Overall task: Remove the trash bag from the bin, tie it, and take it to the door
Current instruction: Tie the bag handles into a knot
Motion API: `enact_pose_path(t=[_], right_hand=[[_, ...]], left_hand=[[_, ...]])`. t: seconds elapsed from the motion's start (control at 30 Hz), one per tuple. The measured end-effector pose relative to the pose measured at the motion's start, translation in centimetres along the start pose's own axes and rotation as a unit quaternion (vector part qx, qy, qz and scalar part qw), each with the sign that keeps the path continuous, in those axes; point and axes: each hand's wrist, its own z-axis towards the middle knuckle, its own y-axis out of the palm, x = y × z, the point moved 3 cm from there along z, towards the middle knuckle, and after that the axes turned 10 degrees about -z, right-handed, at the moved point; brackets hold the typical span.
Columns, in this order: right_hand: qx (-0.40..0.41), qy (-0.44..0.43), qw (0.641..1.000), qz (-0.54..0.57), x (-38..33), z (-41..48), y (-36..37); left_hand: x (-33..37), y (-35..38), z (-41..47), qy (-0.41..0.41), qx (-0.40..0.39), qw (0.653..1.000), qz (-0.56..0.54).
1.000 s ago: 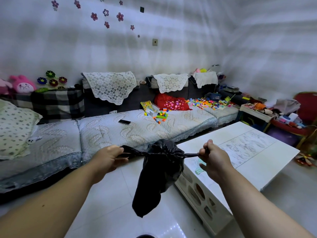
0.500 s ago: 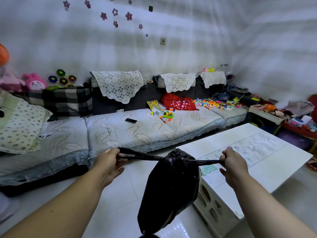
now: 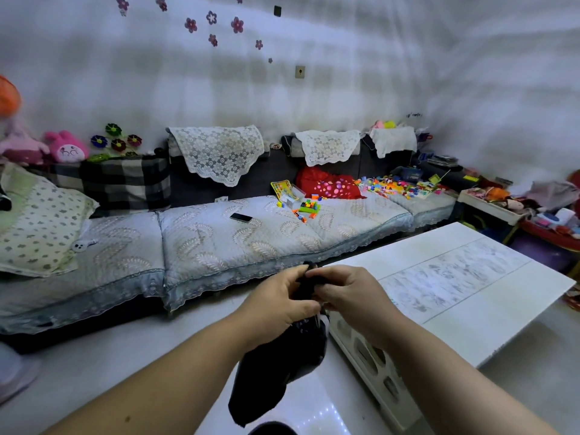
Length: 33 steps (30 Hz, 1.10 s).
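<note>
Lower centre: black trash bag (image 3: 276, 368) hangs clear of the floor. Above it, left hand (image 3: 279, 304) and right hand (image 3: 348, 296) meet, 2 sets of fingers pinched on its gathered neck. Step: tying; knot probably unfinished. Next: cinch tight. Beyond: white table (image 3: 470, 296), sofa (image 3: 219, 243).

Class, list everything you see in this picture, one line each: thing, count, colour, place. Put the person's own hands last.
trash bag: one, black, hanging below the hands
sofa: one, grey patterned cushions, along the wall
phone: one, black, on the middle cushion
toy blocks: many, mixed colours, right end of sofa
red cushion: one, dotted, against the backrest
lace covers: three, white, over the backrest
plush toy: one, pink, behind the sofa, left
low table: one, white, right
left hand: gripping the bag's neck
right hand: gripping the bag's neck
</note>
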Motion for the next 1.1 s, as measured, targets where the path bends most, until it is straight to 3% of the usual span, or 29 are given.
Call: enact_pose_path(t=[0.13, 0.37, 0.47, 0.57, 0.73, 0.9, 1.1], right_hand=[[0.016, 0.004, 1.0, 0.0, 0.0, -0.1, 0.1], [0.057, 0.04, 0.996, 0.054, 1.2, 0.0, -0.3], [0.08, 0.036, 0.995, 0.046, 1.3, 0.1, -0.6], [0.092, 0.022, 0.995, 0.044, 1.1, 0.2, -0.9], [0.046, 0.002, 0.999, 0.023, 1.0, 0.3, -0.1], [0.021, 0.008, 0.999, 0.044, 0.9, 0.4, 0.7], [-0.026, -0.014, 0.998, -0.058, 1.1, -0.2, 0.0]], left_hand=[[-0.7, -0.5, 0.0, 0.005, 0.113, 0.992, 0.047], [-0.6, -1.2, -0.3, -0.025, 0.141, 0.988, 0.052], [-0.9, -1.4, -0.6, -0.051, 0.155, 0.987, -0.003], [-0.7, -1.3, -0.8, -0.064, 0.152, 0.984, -0.061], [-0.5, -0.6, -1.3, -0.046, 0.089, 0.994, -0.052], [-0.5, 0.2, -1.4, -0.032, 0.078, 0.995, -0.05], [-1.0, -1.0, -2.1, -0.071, 0.079, 0.981, -0.161]])
